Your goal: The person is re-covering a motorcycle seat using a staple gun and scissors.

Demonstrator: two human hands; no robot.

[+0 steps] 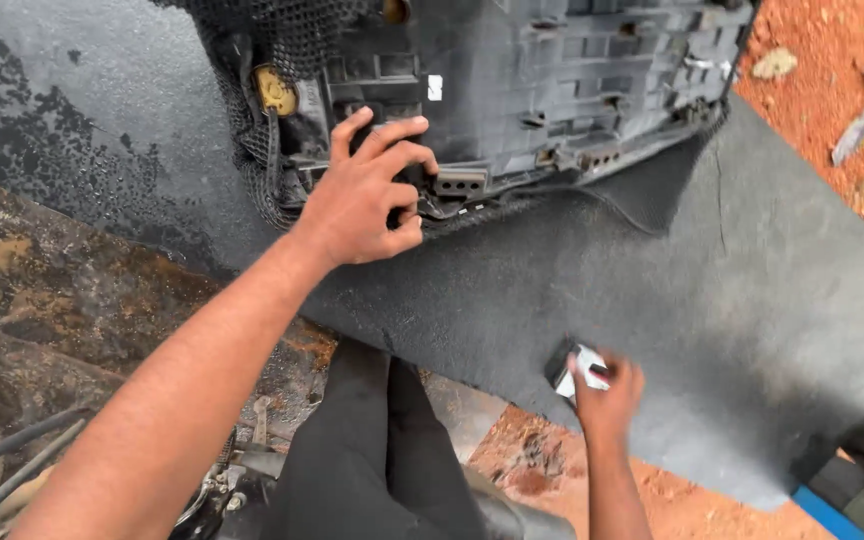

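Item: black plastic panel point(552, 90), rigid, ribbed, probably light. I am curling my left hand point(362, 195) closed around its lower edge, the best hold. My right hand point(607, 395) is pinching a small metal clip point(577, 368) on the grey mat point(752, 300), below that grip.

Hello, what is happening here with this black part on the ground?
A person bends over a black plastic panel lying on a dark grey mat outdoors on red soil. The left hand grips the panel's lower edge, fingers curled over it, near a yellow cap. The right hand rests low on the mat and holds a small grey and white piece; what it is cannot be told.
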